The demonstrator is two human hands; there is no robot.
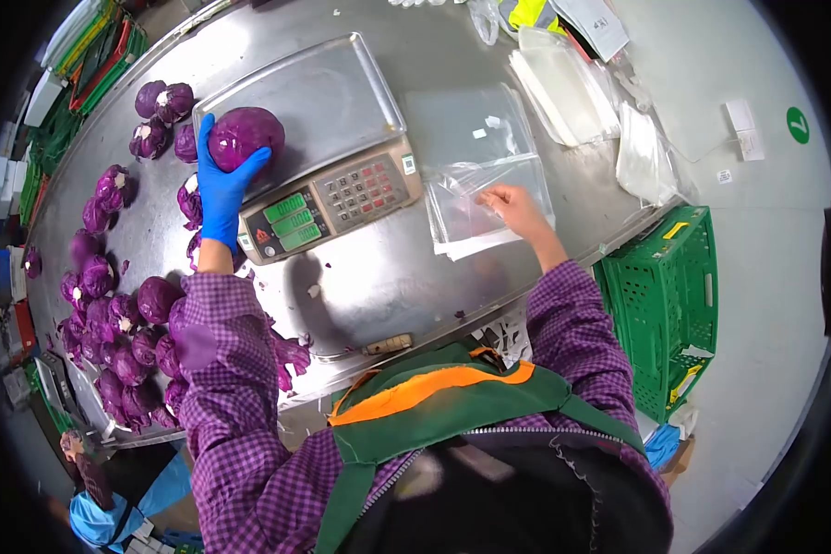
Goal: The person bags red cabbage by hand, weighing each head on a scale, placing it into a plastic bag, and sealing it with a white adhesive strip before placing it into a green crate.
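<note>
My left hand (223, 189), in a blue glove, is wrapped round a red cabbage (246, 137) at the left side of the weighing scale. The scale's metal pan (332, 92) lies beneath and beside it, and the green display (292, 220) seems to read zeros. Bare, my right hand (517, 210) pinches the top of a stack of clear plastic bags (475, 198) lying to the right of the scale. The bag film is creased under those fingertips.
Many red cabbages (125, 319) crowd the left of the metal table (415, 286). A knife handle (388, 344) lies at the near edge. More clear bags (563, 83) sit at the back right. Green crates (665, 305) stand right of the table.
</note>
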